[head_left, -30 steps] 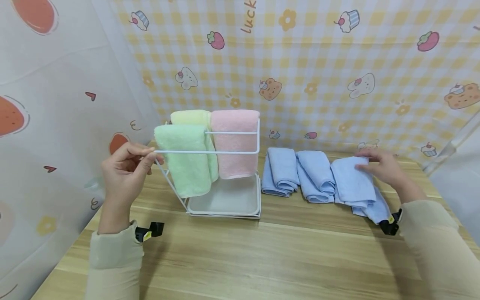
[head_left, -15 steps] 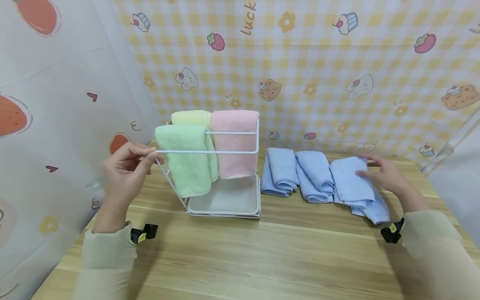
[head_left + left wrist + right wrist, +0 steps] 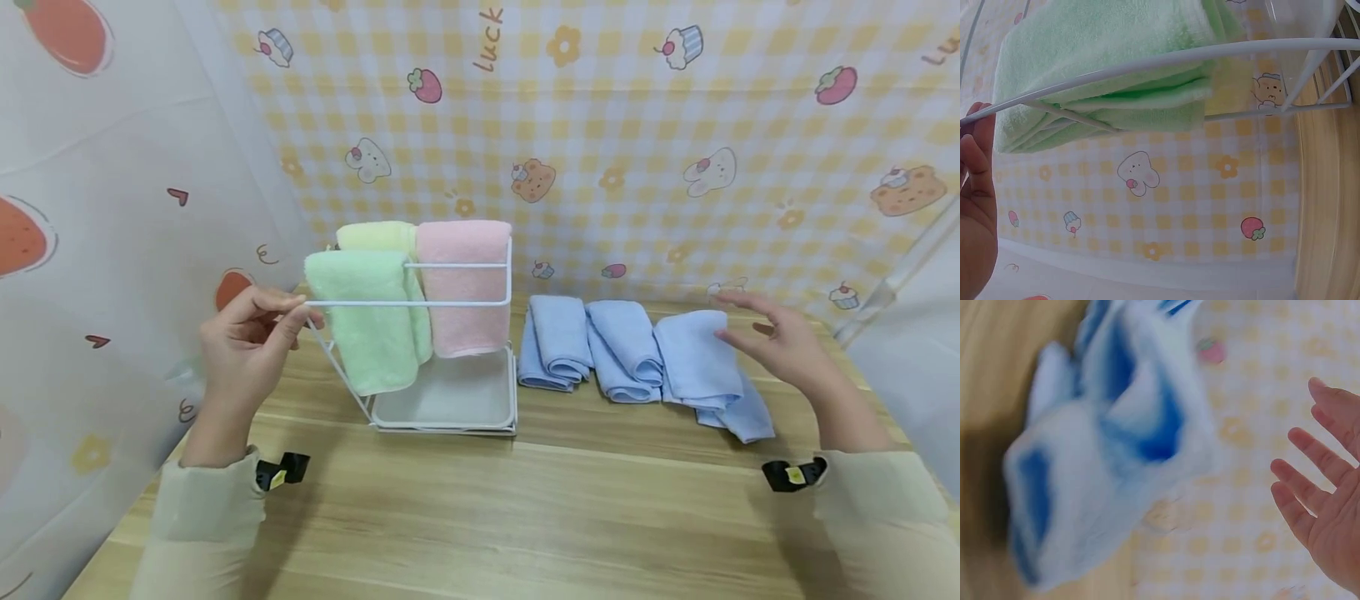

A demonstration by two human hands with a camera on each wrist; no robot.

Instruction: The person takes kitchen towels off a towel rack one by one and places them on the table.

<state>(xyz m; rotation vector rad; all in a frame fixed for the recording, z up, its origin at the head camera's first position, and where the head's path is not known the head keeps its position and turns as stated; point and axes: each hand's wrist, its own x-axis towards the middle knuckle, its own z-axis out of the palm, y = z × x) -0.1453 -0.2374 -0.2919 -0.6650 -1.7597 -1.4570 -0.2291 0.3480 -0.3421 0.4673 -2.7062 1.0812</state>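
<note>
My left hand (image 3: pixel 251 342) pinches the front left corner of a white wire rack (image 3: pixel 465 303) between thumb and fingers. Over the rack's bars hang a green towel (image 3: pixel 367 325), a pink towel (image 3: pixel 465 292) and, behind the green one, a yellow towel (image 3: pixel 375 235). In the left wrist view the green towel (image 3: pixel 1104 56) droops just past the bar. To the right lie three folded blue towels, the left one (image 3: pixel 558 333), the middle one (image 3: pixel 622 346) and the right one (image 3: pixel 697 354). Beside the right one hovers my right hand (image 3: pixel 787 346), fingers spread, holding nothing.
A white tray (image 3: pixel 442 408) forms the rack's base on the wooden table (image 3: pixel 525 517). Behind the table hangs a yellow checked cloth (image 3: pixel 622 125), and a white printed cloth (image 3: pixel 135 250) is at the left.
My right hand has come off the right blue towel and drawn slightly to the right and toward me. The left hand keeps its grip on the rack.
</note>
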